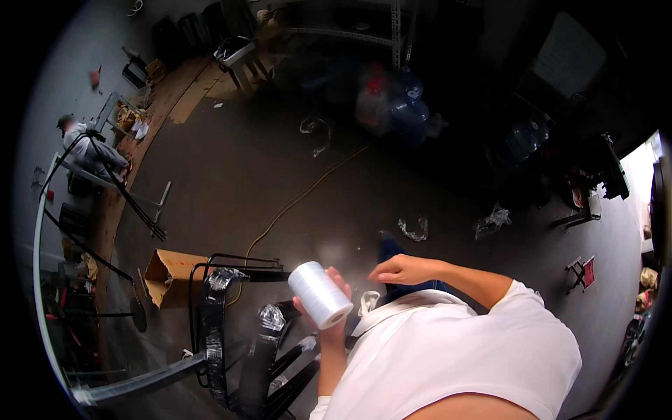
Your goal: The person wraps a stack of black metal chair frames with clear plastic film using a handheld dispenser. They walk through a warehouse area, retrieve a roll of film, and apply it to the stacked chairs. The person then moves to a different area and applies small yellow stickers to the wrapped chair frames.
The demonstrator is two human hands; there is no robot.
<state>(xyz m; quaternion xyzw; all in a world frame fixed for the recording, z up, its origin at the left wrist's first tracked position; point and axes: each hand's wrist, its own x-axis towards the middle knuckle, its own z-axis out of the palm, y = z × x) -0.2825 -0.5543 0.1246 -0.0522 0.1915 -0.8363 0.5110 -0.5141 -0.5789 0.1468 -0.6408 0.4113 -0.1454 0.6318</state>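
Note:
A roll of clear stretch film [320,294] sits in my left hand [338,283], whose fingers wrap round its far side. The roll is tilted, with its core end facing me. My right hand [395,269] is to the right of the roll and apart from it. Its fingers are curled and pressed together; whatever they may pinch is too small to make out. Left of the roll stand black metal frame parts [213,336], bound in places with shiny plastic film [271,317].
An open cardboard box [171,278] lies beyond the frame parts. A yellow cable [301,192] crosses the dark floor, with crumpled plastic [492,221] to the right. Large water bottles [409,110] stand far back. Another person [91,147] sits at far left.

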